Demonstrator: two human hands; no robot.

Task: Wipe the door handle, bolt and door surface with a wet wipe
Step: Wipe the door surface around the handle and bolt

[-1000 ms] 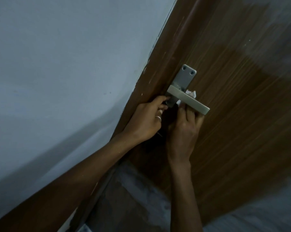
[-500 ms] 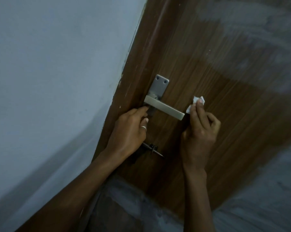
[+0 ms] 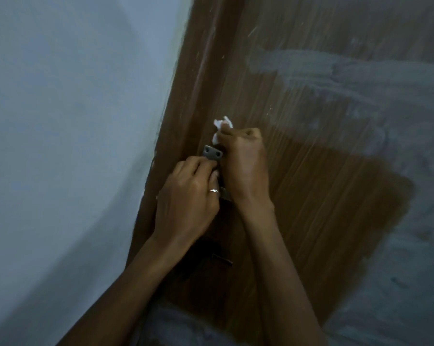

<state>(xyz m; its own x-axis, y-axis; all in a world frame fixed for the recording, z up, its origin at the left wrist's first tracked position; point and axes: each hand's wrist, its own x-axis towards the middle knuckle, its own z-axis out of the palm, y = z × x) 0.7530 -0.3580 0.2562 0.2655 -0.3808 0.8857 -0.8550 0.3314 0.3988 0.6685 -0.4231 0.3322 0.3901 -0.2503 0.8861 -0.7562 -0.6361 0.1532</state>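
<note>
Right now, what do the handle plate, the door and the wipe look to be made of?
Handle plate: grey matte metal, probably, with two screw holes. Door: brown wood or wood-look laminate, with straight grain lines and pale smears. Wipe: white, crumpled, soft tissue-like sheet in the right hand.

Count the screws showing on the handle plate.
2: both in the plate's top end, one at left, one at right. The hands hide the lower plate, so more may exist.

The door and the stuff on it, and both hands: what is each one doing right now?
Door: shut against its frame, smeary pale patches on it.
Handle plate: top showing, the rest hidden behind the hands.
Wet wipe: crumpled, sticking out above the right hand.
Right hand: closed on the wet wipe, at the handle.
Left hand: fingers curled at the plate; ring on.
Bolt: dark, blurry, untouched.
</note>
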